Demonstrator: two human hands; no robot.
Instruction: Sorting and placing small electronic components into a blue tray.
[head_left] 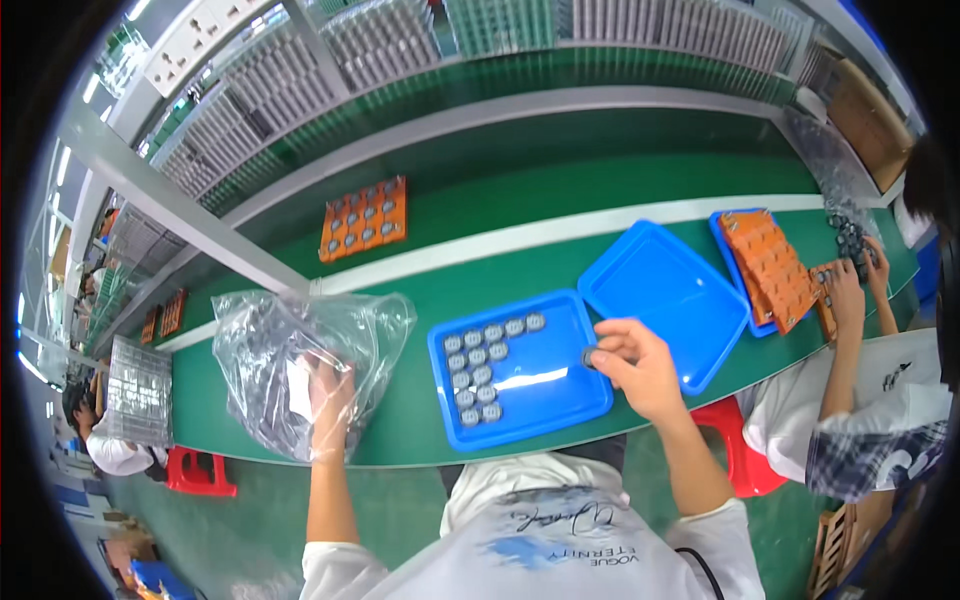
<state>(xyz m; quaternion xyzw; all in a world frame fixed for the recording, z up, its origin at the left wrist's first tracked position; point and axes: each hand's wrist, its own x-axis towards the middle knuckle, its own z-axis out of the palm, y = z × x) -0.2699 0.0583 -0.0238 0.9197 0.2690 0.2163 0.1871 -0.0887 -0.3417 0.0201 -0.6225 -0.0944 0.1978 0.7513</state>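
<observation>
My right hand (645, 372) pinches a small dark round part (589, 357) between thumb and fingertips, at the right edge of a shallow blue tray (545, 412). Inside that tray, similar grey-black round parts (478, 355) sit in rows along the left and far sides. On the left, my left hand (328, 395) is in a clear plastic bag (380, 330) of dark parts, beside a white label (300, 388). Folds and glare of the plastic blur its fingers, so their grip is unclear.
Another blue tray (665, 290) lies to the right, beside stacked orange trays (765, 265). A co-worker's hands (850, 290) handle dark parts at far right. An orange tray (365, 222) of round parts lies beyond the white strip. A metal post (200, 210) slants behind the bag.
</observation>
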